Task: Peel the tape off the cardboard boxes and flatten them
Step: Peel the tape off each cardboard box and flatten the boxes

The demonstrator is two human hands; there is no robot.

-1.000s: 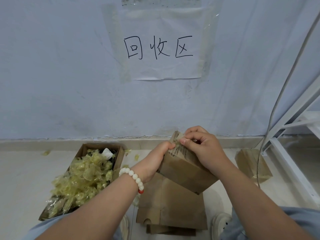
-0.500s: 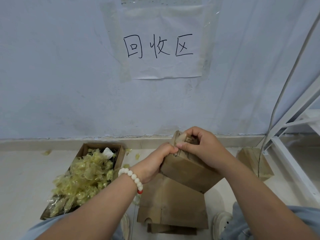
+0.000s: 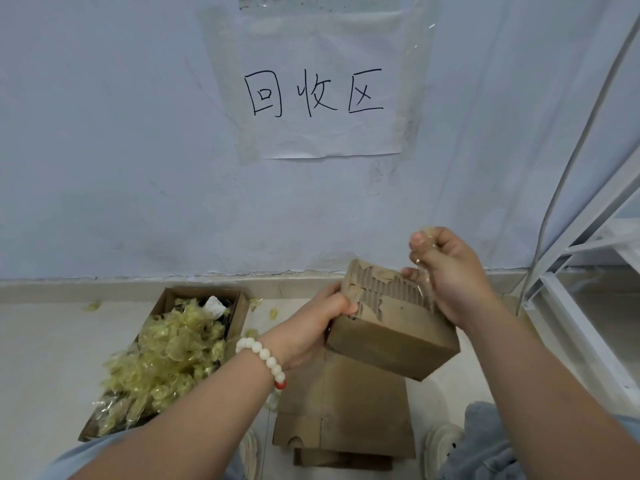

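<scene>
Fingers (image 3: 419, 242) of the right hand (image 3: 450, 275) pinch a clear tape (image 3: 427, 287) strip, lifted off the top of the box (image 3: 391, 337) (paper skin torn there, corrugation bared). The left hand (image 3: 311, 327) curls round the box's left edge, holding it above the floor. Below lie flattened boxes (image 3: 346, 410), stacked, and beside them a carton (image 3: 204, 293) brims with scraps (image 3: 162, 355). I'd judge this box part-peeled and not yet flattened.

Left grip (image 3: 311, 327), forearm angling in from seven o'clock, fingers wrapped round the box (image 3: 391, 337) edge. Right grip (image 3: 450, 275), up at two o'clock from it, curled tight, pinching tape (image 3: 426, 289), forearm from five o'clock.
</scene>
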